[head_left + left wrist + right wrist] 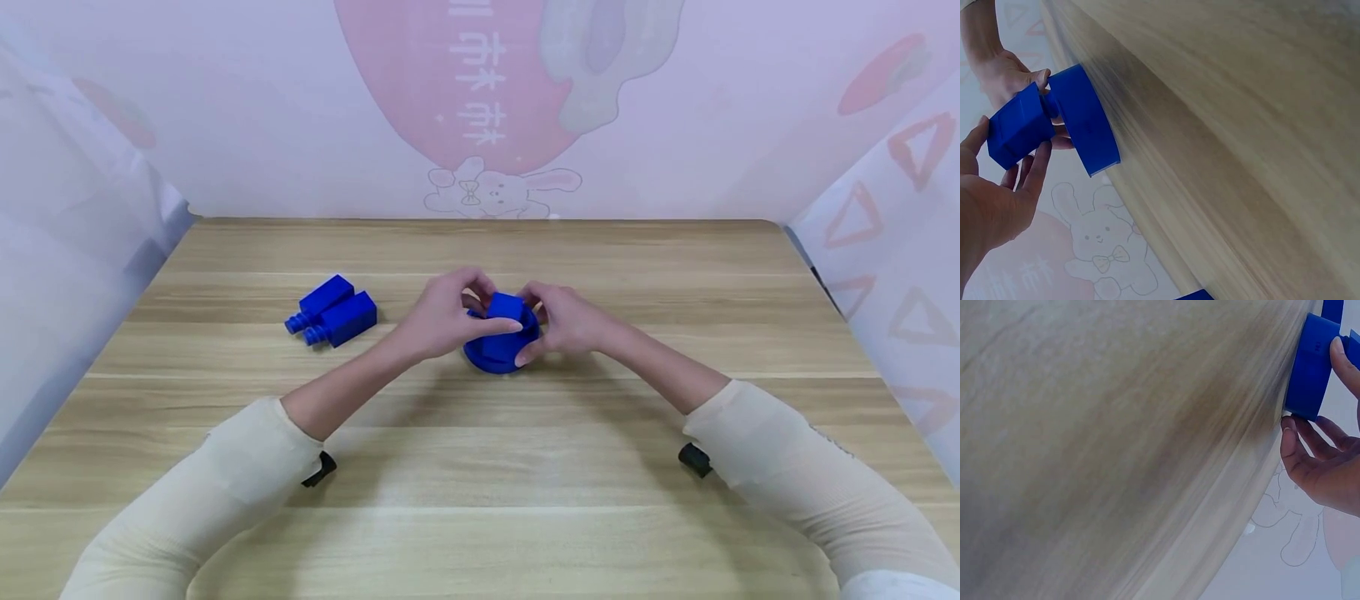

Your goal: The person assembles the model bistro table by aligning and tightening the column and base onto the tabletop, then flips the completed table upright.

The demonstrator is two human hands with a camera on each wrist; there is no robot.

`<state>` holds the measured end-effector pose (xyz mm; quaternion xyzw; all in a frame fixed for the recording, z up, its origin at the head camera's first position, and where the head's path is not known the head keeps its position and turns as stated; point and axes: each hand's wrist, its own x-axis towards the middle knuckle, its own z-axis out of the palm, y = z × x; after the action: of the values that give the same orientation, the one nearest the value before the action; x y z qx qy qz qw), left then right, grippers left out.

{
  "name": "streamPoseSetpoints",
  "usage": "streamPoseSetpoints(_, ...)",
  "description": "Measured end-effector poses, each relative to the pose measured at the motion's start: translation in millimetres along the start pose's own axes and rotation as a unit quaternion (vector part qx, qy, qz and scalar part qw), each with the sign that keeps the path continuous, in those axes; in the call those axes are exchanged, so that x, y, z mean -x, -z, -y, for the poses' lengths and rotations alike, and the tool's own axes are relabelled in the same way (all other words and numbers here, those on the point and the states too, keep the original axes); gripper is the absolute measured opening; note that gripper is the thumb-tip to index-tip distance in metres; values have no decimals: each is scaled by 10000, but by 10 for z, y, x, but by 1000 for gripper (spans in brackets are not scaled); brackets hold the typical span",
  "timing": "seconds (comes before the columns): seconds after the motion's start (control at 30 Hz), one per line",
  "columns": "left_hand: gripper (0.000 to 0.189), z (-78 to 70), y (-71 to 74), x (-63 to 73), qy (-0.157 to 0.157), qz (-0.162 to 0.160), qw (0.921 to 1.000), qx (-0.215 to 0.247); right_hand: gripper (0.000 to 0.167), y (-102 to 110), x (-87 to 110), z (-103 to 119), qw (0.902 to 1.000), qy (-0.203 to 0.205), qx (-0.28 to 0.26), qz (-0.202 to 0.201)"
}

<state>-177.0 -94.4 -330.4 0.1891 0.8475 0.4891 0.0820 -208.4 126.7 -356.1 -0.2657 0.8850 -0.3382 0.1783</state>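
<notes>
My left hand (442, 321) pinches a blue rectangular block (505, 306) between thumb and fingers. In the left wrist view the block (1019, 128) stands over a round blue base (1088, 122), a narrow neck showing between them. Around the base's rim curl the thumb and fingers of my right hand (570, 321), which steadies it on the table. From the right wrist view, the thumb lies at the top edge of the base (1310, 369) and the fingertips sit low at its side.
Two more blue blocks, one farther back (327, 294) and one nearer (352, 320), lie side by side at the left, threaded ends toward the lower left. The wooden table (495, 475) meets a printed cloth backdrop (262, 108) at its far edge.
</notes>
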Motion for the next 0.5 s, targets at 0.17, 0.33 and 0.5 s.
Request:
streamPoseSetpoints(0.17,41,2,-17,-15,-26,-22,9997,-235,78,-1,-5,-9,10000,13,76,-17)
streamPoseSetpoints(0.33,40,10,-8,-18,-250,165,9993,-219,80,2,5,15,10000,-28,89,23)
streamPoseSetpoints(0.5,44,7,6,-2,-385,496,9980,23,81,-2,6,21,10000,3,-19,16)
